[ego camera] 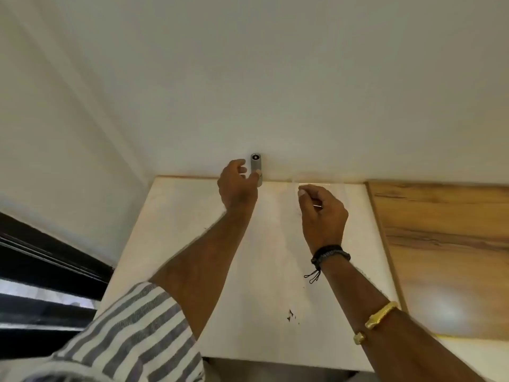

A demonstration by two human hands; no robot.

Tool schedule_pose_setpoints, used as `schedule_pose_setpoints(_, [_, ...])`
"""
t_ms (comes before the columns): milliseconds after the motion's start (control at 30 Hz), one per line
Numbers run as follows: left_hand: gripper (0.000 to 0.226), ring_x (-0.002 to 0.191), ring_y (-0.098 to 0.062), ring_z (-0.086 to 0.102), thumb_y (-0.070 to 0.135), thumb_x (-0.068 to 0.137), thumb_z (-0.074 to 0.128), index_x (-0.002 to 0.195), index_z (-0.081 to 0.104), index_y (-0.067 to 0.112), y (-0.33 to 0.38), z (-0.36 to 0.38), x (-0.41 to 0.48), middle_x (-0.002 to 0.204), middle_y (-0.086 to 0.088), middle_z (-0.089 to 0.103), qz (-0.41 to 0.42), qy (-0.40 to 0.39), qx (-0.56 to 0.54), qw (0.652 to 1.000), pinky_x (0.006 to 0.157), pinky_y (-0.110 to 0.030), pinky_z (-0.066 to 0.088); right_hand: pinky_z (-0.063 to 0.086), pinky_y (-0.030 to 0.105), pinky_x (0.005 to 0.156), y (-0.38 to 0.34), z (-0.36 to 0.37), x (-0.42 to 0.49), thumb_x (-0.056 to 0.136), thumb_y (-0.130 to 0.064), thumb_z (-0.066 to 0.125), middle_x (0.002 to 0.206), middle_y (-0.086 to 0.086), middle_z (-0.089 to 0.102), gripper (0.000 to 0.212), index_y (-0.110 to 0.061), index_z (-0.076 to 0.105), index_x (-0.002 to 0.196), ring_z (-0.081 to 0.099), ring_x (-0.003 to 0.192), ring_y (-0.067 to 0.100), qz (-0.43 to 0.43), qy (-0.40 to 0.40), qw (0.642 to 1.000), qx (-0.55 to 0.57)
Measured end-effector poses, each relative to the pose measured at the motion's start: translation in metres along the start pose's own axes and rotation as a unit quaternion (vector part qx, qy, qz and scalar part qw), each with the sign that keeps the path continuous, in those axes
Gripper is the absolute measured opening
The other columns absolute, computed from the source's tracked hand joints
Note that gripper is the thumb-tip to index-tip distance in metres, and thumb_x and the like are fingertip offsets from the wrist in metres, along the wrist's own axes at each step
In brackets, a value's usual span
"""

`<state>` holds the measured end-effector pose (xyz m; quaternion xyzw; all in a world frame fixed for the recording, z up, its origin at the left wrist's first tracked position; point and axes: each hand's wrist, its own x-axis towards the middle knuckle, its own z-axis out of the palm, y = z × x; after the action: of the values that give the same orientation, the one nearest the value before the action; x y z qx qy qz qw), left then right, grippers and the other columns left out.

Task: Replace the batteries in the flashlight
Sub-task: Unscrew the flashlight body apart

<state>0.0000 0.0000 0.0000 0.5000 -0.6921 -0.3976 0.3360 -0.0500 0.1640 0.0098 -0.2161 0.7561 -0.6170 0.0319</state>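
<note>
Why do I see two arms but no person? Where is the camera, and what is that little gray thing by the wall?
The camera sits on the person's head and looks forward and down, so you see only their arms, as if through their eyes. There is just this one picture, and no machine: two bare hands do the work. The left hand, the one with the striped sleeve, reaches to the far edge of a pale table. One fingertip touches a small gray flashlight, which stands upright against the white wall. The right hand hangs over the table with its fingers curled. Whether it pinches something tiny is too hard to tell. That arm wears a black band and a gold bracelet. The job is swapping the flashlight's batteries, but no batteries show.
</note>
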Motion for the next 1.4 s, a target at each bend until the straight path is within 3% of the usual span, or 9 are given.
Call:
schedule_pose_setpoints(133, [0.046, 0.101, -0.015, 0.063, 0.034, 0.078, 0.081, 0.117, 0.066, 0.015, 0.000, 0.015, 0.014, 0.113, 0.001, 0.069, -0.010, -0.011, 0.006, 1.000, 0.084, -0.025, 0.049, 0.059, 0.025, 0.079, 0.007, 0.005, 0.008, 0.095, -0.011, 0.067, 0.095, 0.003, 0.075, 0.012, -0.010, 0.077, 0.101, 0.070, 0.087, 0.015, 0.025, 0.011, 1.000, 0.007])
schedule_pose_setpoints(267, [0.033, 0.089, -0.012, 0.063, 0.036, 0.080, 0.079, 0.105, 0.069, 0.017, -0.004, 0.030, 0.021, 0.100, 0.005, 0.071, -0.009, -0.005, 0.014, 1.000, 0.076, -0.023, 0.042, 0.061, 0.039, 0.082, 0.014, 0.008, 0.013, 0.095, -0.011, 0.067, 0.095, 0.005, 0.075, 0.012, -0.010, 0.077, 0.100, 0.071, 0.088, 0.021, 0.037, 0.016, 0.999, 0.027])
schedule_pose_setpoints(400, [0.022, 0.086, -0.011, 0.063, 0.030, 0.082, 0.077, 0.100, 0.070, 0.019, -0.008, 0.032, 0.021, 0.090, 0.011, 0.067, -0.006, 0.005, -0.009, 1.000, 0.077, -0.022, 0.044, 0.061, 0.045, 0.083, 0.017, 0.007, 0.014, 0.095, -0.011, 0.067, 0.095, 0.005, 0.075, 0.012, -0.010, 0.077, 0.101, 0.072, 0.089, 0.022, 0.042, 0.014, 0.998, 0.033])
schedule_pose_setpoints(733, [0.023, 0.090, -0.010, 0.066, 0.031, 0.085, 0.073, 0.102, 0.067, 0.017, -0.002, -0.009, -0.037, 0.094, 0.009, 0.070, 0.031, -0.012, -0.033, 0.999, 0.082, -0.023, 0.048, 0.062, 0.047, 0.083, 0.000, -0.012, -0.017, 0.094, -0.015, 0.069, 0.096, -0.002, 0.076, 0.011, -0.015, 0.077, 0.101, 0.073, 0.090, 0.022, 0.053, 0.010, 0.998, 0.045])
schedule_pose_setpoints(900, [0.022, 0.087, -0.009, 0.065, 0.026, 0.090, 0.070, 0.105, 0.058, 0.016, -0.004, -0.046, -0.093, 0.093, 0.012, 0.066, 0.080, -0.042, -0.048, 0.995, 0.073, -0.013, 0.047, 0.063, 0.049, 0.079, -0.011, -0.032, -0.052, 0.095, -0.017, 0.069, 0.095, -0.001, 0.077, 0.012, -0.016, 0.077, 0.103, 0.073, 0.087, 0.020, 0.050, -0.002, 0.998, 0.049])
schedule_pose_setpoints(1033, [0.019, 0.083, -0.014, 0.066, 0.026, 0.095, 0.062, 0.106, 0.049, 0.015, -0.012, -0.076, -0.139, 0.095, 0.004, 0.068, 0.131, -0.104, -0.023, 0.986, 0.071, -0.028, 0.054, 0.064, 0.048, 0.074, -0.017, -0.051, -0.086, 0.094, -0.014, 0.070, 0.090, 0.000, 0.077, 0.010, -0.014, 0.078, 0.100, 0.073, 0.079, 0.017, 0.072, -0.020, 0.995, 0.072])
schedule_pose_setpoints(1200, [0.017, 0.086, -0.004, 0.061, 0.026, 0.098, 0.059, 0.109, 0.047, 0.023, -0.020, -0.103, -0.193, 0.101, 0.009, 0.063, 0.182, -0.158, 0.015, 0.970, 0.072, -0.010, 0.047, 0.064, 0.036, 0.067, -0.019, -0.073, -0.131, 0.094, -0.014, 0.070, 0.090, -0.002, 0.077, 0.011, -0.014, 0.078, 0.102, 0.073, 0.080, 0.018, 0.079, -0.049, 0.991, 0.091])
schedule_pose_setpoints(1300, [0.018, 0.091, -0.011, 0.054, 0.026, 0.097, 0.059, 0.113, 0.051, 0.020, -0.029, -0.110, -0.219, 0.107, 0.004, 0.061, 0.212, -0.174, 0.066, 0.960, 0.075, -0.024, 0.049, 0.061, 0.028, 0.062, -0.020, -0.083, -0.153, 0.094, -0.014, 0.071, 0.088, -0.002, 0.077, 0.010, -0.016, 0.078, 0.100, 0.073, 0.079, 0.019, 0.092, -0.063, 0.988, 0.107])
schedule_pose_setpoints(1400, [0.021, 0.093, -0.013, 0.050, 0.027, 0.096, 0.060, 0.114, 0.052, 0.019, -0.034, -0.113, -0.236, 0.108, 0.002, 0.060, 0.218, -0.180, 0.110, 0.953, 0.073, -0.029, 0.048, 0.059, 0.023, 0.058, -0.021, -0.090, -0.168, 0.094, -0.017, 0.070, 0.086, -0.005, 0.077, 0.009, -0.018, 0.077, 0.100, 0.073, 0.077, 0.018, 0.087, -0.084, 0.989, 0.086])
